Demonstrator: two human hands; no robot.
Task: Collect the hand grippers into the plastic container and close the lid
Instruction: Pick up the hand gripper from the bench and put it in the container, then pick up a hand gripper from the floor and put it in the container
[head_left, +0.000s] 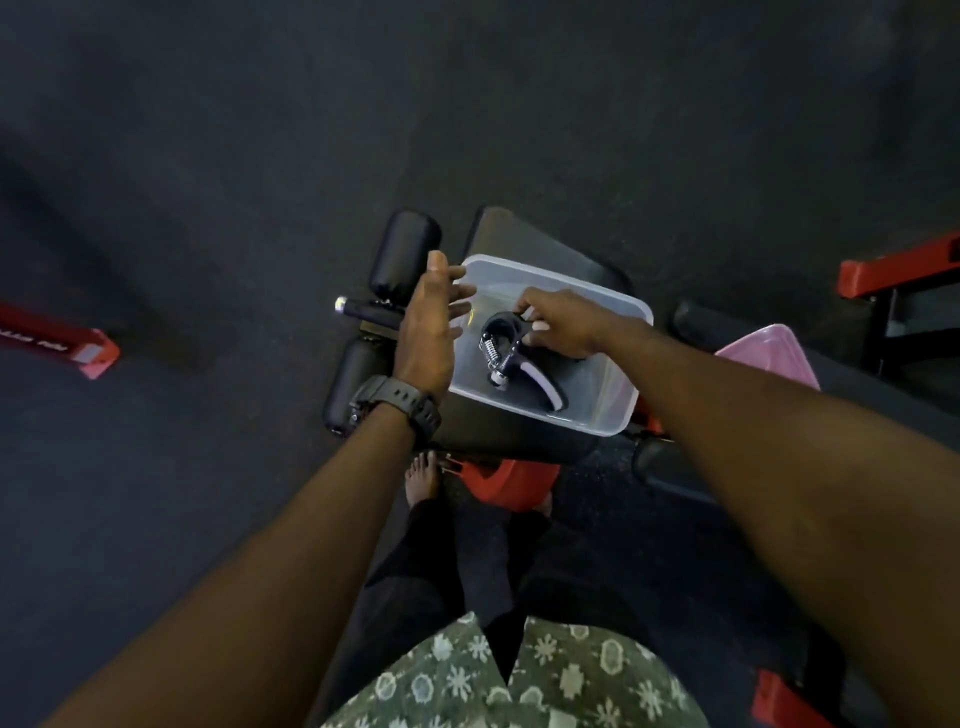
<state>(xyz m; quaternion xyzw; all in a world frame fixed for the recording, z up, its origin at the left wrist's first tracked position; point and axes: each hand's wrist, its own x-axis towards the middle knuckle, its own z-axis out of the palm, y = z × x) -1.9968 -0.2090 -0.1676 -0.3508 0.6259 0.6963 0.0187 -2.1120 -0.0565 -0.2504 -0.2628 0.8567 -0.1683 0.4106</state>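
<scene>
Clear rectangular plastic container (597, 306) on the black padded bench (519, 234), lid off; inside it, one black hand gripper with a steel coil spring (511, 348) and pale-lined handles, long axis running from far-left to near-right, spring end toward the left wall, one handle curving toward the near right corner; right hand (563, 322) reaching into the container, grip pinched on the gripper's upper handle; left hand (428, 322) beside the container's left rim, grip spread flat, holding nothing; pink plastic lid (769, 353) lying to the right.
</scene>
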